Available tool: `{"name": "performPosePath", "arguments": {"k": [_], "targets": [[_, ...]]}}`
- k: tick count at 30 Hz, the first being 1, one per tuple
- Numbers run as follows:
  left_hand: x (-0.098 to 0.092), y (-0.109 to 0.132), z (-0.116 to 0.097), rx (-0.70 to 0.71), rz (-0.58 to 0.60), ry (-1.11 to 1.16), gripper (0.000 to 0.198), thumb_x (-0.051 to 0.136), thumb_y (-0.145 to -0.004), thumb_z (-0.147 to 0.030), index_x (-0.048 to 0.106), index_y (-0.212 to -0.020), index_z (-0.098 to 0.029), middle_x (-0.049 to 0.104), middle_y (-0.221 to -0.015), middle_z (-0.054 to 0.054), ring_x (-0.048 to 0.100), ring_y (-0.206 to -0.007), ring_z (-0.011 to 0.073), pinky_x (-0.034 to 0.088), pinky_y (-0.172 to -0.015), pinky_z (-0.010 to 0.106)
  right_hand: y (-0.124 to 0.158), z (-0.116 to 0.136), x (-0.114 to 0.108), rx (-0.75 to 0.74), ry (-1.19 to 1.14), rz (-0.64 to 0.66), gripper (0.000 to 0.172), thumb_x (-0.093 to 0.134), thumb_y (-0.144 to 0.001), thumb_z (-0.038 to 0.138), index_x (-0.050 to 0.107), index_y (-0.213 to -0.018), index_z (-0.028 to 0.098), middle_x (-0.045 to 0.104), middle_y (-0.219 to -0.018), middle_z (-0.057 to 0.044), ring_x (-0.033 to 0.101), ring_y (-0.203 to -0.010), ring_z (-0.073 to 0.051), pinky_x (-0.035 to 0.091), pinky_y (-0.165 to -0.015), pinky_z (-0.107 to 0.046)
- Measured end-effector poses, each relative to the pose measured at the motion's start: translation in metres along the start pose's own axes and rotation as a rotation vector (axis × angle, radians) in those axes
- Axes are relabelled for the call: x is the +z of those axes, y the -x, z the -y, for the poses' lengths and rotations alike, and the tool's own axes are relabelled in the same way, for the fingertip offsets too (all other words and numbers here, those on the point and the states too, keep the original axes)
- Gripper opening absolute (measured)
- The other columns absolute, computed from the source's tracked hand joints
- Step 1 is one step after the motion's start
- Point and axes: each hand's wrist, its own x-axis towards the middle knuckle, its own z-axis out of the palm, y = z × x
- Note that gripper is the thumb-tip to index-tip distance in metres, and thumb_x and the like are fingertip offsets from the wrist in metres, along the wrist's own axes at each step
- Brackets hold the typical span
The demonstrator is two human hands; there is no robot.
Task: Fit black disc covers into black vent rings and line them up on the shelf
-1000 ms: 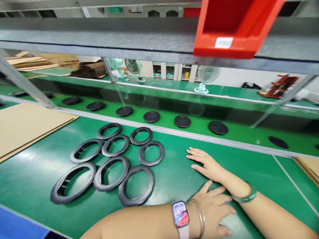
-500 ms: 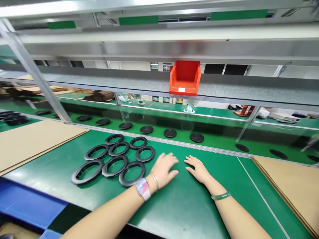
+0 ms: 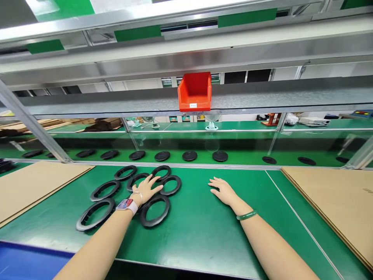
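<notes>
Several black plastic rings (image 3: 155, 209) lie in a cluster on the green table (image 3: 198, 229). My left hand (image 3: 147, 188), with a watch and a bracelet on its wrist, rests spread and flat on the middle of that cluster, covering one ring. My right hand (image 3: 223, 190), a green bangle on its wrist, lies flat and open on the bare green surface to the right of the rings, holding nothing.
Cardboard sheets lie at the left (image 3: 32, 182) and right (image 3: 335, 198) of the table. Behind a metal rail, a green belt carries a row of black discs (image 3: 189, 156). A red bin (image 3: 194, 91) hangs on the shelf above. A blue tray (image 3: 26, 262) sits at bottom left.
My left hand has moved left from beside the right hand onto the ring cluster. The right hand has stayed in place, and the view has tilted up.
</notes>
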Motion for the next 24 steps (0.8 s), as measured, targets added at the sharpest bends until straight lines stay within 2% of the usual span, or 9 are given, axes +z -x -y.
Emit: {"name": "performPosePath", "arguments": {"k": [7,10,12,14,16,17,19,21,24], "targets": [[0.022,0.011,-0.066,0.189,0.008,0.128,0.06,0.053,-0.084,-0.066,0.052,-0.138,-0.041,0.032,-0.162,0.004,0.027,-0.148,0.0359,0.018,-0.115,0.067,-0.003,-0.002,-0.011,0.013,-0.058,-0.009,0.032,0.055,-0.094,0.037,0.073,-0.116,0.022,0.064,-0.131,-0.006,0.048,-0.134,-0.028,0.036,-0.116,-0.052],[0.015,0.006,-0.072,0.214,-0.008,0.182,0.058,0.051,-0.085,-0.069,0.05,-0.138,-0.045,0.037,-0.16,-0.003,0.027,-0.149,0.0297,0.025,-0.117,0.057,-0.011,-0.02,-0.025,0.052,-0.185,0.0,0.038,0.054,-0.094,0.049,0.075,-0.11,0.022,0.067,-0.125,-0.008,0.056,-0.125,-0.029,0.04,-0.112,-0.051],[0.001,-0.001,-0.049,0.162,-0.06,0.188,0.06,0.046,-0.088,-0.069,0.042,-0.144,-0.047,0.035,-0.161,-0.005,0.025,-0.15,0.0268,0.025,-0.118,0.054,-0.018,-0.035,-0.035,0.12,-0.235,0.005,0.043,0.055,-0.092,0.057,0.076,-0.109,0.022,0.069,-0.121,-0.009,0.06,-0.118,-0.03,0.042,-0.109,-0.051],[-0.015,-0.009,-0.005,0.029,-0.143,0.159,0.065,0.042,-0.09,-0.068,0.035,-0.149,-0.043,0.029,-0.163,-0.002,0.015,-0.152,0.0291,0.015,-0.119,0.061,-0.023,-0.047,-0.042,0.183,-0.263,0.011,0.047,0.056,-0.091,0.061,0.076,-0.109,0.023,0.071,-0.116,-0.009,0.063,-0.114,-0.031,0.044,-0.107,-0.051],[-0.029,-0.017,0.051,-0.173,-0.222,0.107,0.073,0.041,-0.089,-0.065,0.03,-0.154,-0.032,0.021,-0.165,0.008,0.004,-0.152,0.0385,0.004,-0.113,0.074,-0.027,-0.053,-0.046,0.219,-0.281,0.02,0.048,0.058,-0.089,0.063,0.075,-0.11,0.023,0.072,-0.111,-0.009,0.064,-0.111,-0.031,0.045,-0.105,-0.049],[-0.033,-0.02,0.078,-0.272,-0.24,0.084,0.078,0.041,-0.089,-0.065,0.028,-0.155,-0.027,0.018,-0.165,0.014,0.002,-0.151,0.0443,0.002,-0.108,0.08,-0.028,-0.053,-0.047,0.227,-0.284,0.025,0.048,0.058,-0.089,0.064,0.075,-0.11,0.024,0.072,-0.11,-0.008,0.064,-0.109,-0.031,0.046,-0.104,-0.048],[-0.035,-0.025,0.124,-0.392,-0.211,0.059,0.079,0.043,-0.086,-0.065,0.032,-0.154,-0.026,0.022,-0.164,0.018,0.008,-0.148,0.051,0.008,-0.102,0.085,-0.029,-0.05,-0.048,0.225,-0.278,0.038,0.047,0.058,-0.089,0.064,0.076,-0.108,0.024,0.072,-0.111,-0.008,0.065,-0.107,-0.03,0.048,-0.1,-0.046],[-0.029,-0.029,0.149,-0.415,-0.156,0.048,0.074,0.048,-0.084,-0.064,0.039,-0.151,-0.032,0.027,-0.163,0.014,0.014,-0.147,0.0504,0.013,-0.103,0.084,-0.029,-0.045,-0.049,0.209,-0.267,0.051,0.045,0.058,-0.089,0.063,0.076,-0.107,0.025,0.071,-0.113,-0.008,0.064,-0.106,-0.03,0.049,-0.098,-0.044],[-0.014,-0.037,0.149,-0.384,-0.118,0.03,0.07,0.046,-0.084,-0.066,0.046,-0.146,-0.035,0.029,-0.162,0.01,0.018,-0.147,0.0492,0.011,-0.105,0.083,-0.028,-0.04,-0.05,0.167,-0.264,0.068,0.043,0.058,-0.091,0.059,0.075,-0.109,0.024,0.069,-0.115,-0.008,0.063,-0.107,-0.028,0.048,-0.099,-0.043]]}}
